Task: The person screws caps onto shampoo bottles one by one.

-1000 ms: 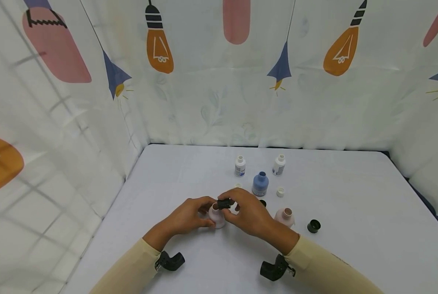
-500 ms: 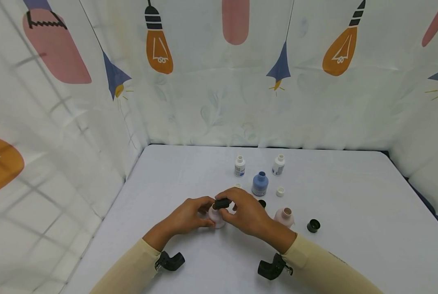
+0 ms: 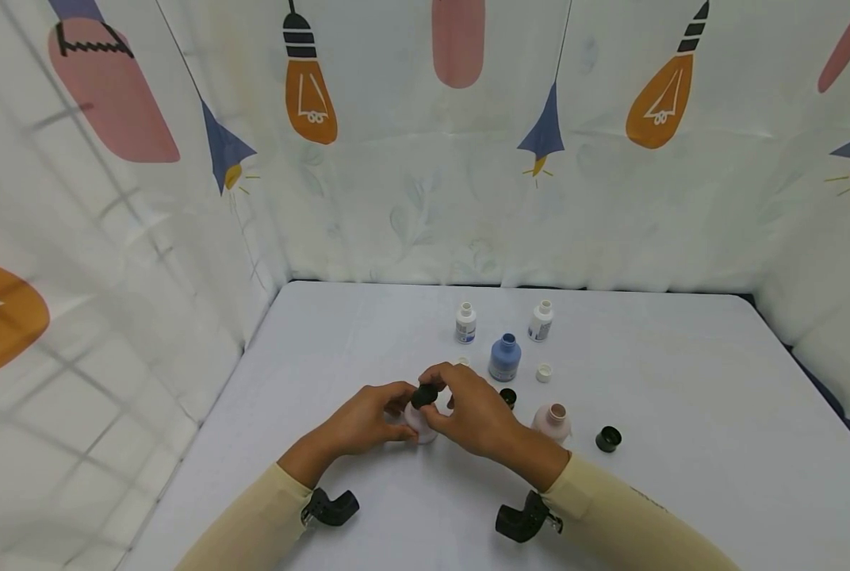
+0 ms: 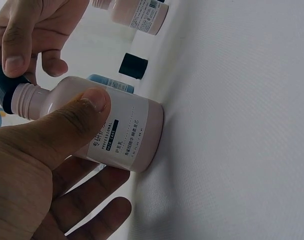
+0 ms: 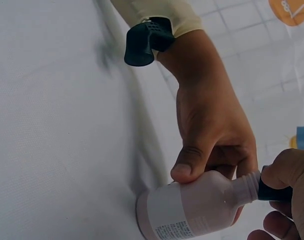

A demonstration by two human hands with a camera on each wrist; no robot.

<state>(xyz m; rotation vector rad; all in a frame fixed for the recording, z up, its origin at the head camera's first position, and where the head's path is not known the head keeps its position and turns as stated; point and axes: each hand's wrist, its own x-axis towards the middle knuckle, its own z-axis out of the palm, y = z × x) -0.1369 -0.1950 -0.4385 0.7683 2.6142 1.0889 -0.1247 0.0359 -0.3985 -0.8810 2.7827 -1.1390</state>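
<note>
My left hand (image 3: 369,419) grips a pale pink hair-care bottle (image 4: 76,100) standing on the table, thumb on one side and fingers round the other. Between thumb and fingers my right hand (image 3: 476,412) pinches a black screw cap (image 3: 425,395). In the left wrist view the cap sits tilted at the mouth of the bottle, and the threaded neck (image 4: 29,101) still shows below it. The right wrist view has the cap's open end against the neck too, with the right thumb (image 5: 279,172) pressed on its side.
Right of the hands stand a second pink bottle (image 3: 552,422) and a blue bottle (image 3: 505,358), both uncapped. Two small white bottles (image 3: 465,323) are farther back. Black caps (image 3: 608,438) and a white cap (image 3: 544,373) lie among them on the white-covered table (image 3: 682,381).
My right hand has moved slightly left and turned the black cap from sideways beside the bottle's mouth to over it. My left hand and the bottle have stayed put.
</note>
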